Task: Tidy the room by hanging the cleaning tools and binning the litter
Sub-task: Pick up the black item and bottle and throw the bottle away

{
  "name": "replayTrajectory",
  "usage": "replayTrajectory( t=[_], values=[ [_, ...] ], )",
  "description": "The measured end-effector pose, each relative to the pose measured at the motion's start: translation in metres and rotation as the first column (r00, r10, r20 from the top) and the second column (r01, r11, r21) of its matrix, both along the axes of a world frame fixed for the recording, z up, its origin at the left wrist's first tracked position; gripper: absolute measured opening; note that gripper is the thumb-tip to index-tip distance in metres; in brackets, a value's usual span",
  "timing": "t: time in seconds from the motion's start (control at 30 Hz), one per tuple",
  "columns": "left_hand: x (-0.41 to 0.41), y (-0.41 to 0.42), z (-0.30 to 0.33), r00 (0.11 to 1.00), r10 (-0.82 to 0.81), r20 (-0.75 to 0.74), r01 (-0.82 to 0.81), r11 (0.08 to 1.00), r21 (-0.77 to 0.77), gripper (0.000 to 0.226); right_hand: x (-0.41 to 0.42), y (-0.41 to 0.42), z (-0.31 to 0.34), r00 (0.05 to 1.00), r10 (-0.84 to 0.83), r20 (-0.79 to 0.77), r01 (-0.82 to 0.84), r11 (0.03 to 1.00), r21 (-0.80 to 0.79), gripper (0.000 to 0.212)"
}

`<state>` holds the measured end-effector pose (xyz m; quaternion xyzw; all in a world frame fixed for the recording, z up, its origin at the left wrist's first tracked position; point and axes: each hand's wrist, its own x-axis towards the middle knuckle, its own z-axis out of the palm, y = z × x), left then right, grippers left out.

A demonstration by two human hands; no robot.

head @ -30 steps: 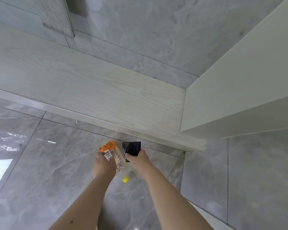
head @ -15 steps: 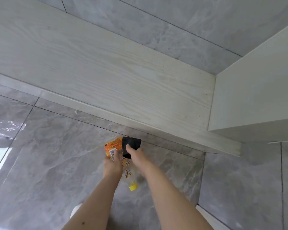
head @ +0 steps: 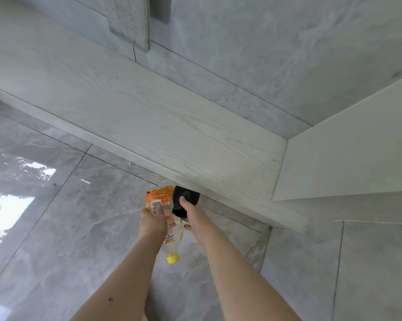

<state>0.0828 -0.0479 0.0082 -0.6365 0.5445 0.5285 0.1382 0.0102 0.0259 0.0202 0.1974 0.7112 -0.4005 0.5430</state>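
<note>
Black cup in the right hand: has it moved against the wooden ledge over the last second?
Cannot tell: the black cup, held by the right hand, stays beside the wooden ledge edge in every frame, but the head camera itself shifted.

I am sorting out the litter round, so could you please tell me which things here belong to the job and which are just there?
Job:
- bottle, in the left hand
- black cup, in the right hand

Just there:
- wooden ledge
- floor
</note>
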Motion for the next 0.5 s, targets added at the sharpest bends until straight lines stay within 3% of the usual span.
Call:
replayTrajectory(
  t=[0.27,0.5],
  values=[
    [0.000,-0.027,0.116,0.989,0.089,-0.114,-0.101,0.990,-0.103,0.054,-0.007,-0.029,0.133,0.997,0.045,-0.057,-0.051,0.993,-0.103,0.062],
    [0.032,-0.056,0.231,0.952,0.178,-0.249,-0.232,0.950,-0.208,0.059,0.006,-0.064,0.255,0.965,0.199,-0.171,-0.233,0.949,-0.210,0.038]
  ],
)
